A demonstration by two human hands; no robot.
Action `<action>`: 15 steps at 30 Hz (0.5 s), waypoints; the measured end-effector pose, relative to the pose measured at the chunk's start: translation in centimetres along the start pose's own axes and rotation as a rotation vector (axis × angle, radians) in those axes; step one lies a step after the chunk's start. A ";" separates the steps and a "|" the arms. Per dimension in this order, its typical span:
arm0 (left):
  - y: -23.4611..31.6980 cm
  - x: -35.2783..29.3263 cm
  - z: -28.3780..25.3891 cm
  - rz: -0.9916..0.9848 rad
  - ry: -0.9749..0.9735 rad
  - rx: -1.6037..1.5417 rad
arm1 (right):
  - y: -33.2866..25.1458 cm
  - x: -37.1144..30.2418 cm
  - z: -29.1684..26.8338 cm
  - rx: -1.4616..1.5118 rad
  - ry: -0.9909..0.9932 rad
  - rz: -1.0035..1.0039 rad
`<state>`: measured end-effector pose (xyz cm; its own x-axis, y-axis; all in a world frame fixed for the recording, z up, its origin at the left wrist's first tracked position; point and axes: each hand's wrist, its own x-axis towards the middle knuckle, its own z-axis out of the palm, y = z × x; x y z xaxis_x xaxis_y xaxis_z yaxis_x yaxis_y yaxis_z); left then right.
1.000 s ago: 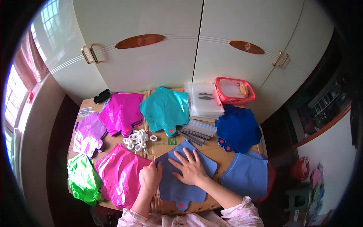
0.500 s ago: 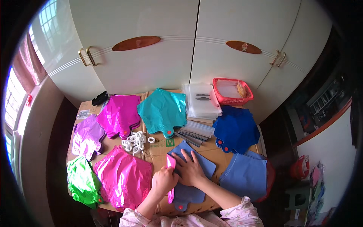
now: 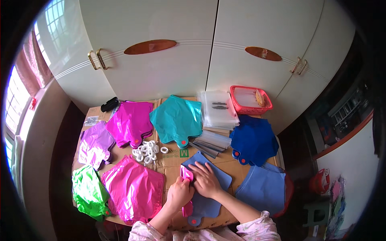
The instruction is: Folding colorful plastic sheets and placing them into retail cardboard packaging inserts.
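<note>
My left hand [image 3: 179, 193] is closed, its thumb and fingers pinching a narrow folded strip of shiny pink foil [image 3: 186, 173], whose lower end shows below the fist. The strip lies along the left side of a matte blue foil balloon [image 3: 220, 176], flat and folded, with a red dot on its bottom tab. Flat on that blue balloon, beside the strip, rests my right hand [image 3: 206, 181], fingers stretched out and holding nothing. Its thumb side is close against my left hand. Left of my hands lies a deflated pink foil balloon [image 3: 134, 188].
Around the cardboard-covered table [image 3: 171, 168] lie green [image 3: 89, 193], lilac [image 3: 95, 144], magenta [image 3: 130, 122], teal [image 3: 176, 119] and blue [image 3: 255, 140] foil balloons. White ribbon rings [image 3: 146, 152], translucent strips [image 3: 211, 141], clear bags [image 3: 219, 114] and a red basket [image 3: 251, 108] stand among them.
The whole view has shifted slightly. The top of the pink strip, flatter before, is now creased over beside my right fingers. My right fingers have drawn a little closer together.
</note>
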<state>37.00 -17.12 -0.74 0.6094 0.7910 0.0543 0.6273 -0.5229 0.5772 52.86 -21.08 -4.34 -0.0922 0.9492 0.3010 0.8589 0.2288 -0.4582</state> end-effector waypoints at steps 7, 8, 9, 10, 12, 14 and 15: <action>0.2 -0.4 0.4 0.037 0.036 0.083 | -0.9 0.8 -0.8 0.113 0.164 0.044; 0.2 -0.5 0.4 0.050 0.045 0.104 | -0.5 0.8 -0.5 0.131 0.169 0.057; 0.3 -0.6 0.1 0.071 0.037 0.111 | -0.3 0.7 -0.4 0.150 0.175 0.071; 0.5 -0.7 -0.4 0.091 0.030 0.118 | -0.4 0.8 -0.4 0.094 0.215 0.039; 0.6 -0.9 -1.3 0.133 0.009 0.119 | -0.4 0.8 -0.3 0.089 0.219 0.035; 0.2 -1.2 -2.2 0.177 -0.018 0.109 | -0.4 0.7 -0.2 0.091 0.226 0.037; -0.2 -1.2 -2.7 0.218 -0.030 0.093 | -0.4 0.7 -0.1 0.096 0.232 0.041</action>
<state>34.83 -17.07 1.25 0.7486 0.6472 0.1438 0.5206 -0.7081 0.4770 52.51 -20.49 -3.83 0.0695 0.8856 0.4593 0.8068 0.2209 -0.5480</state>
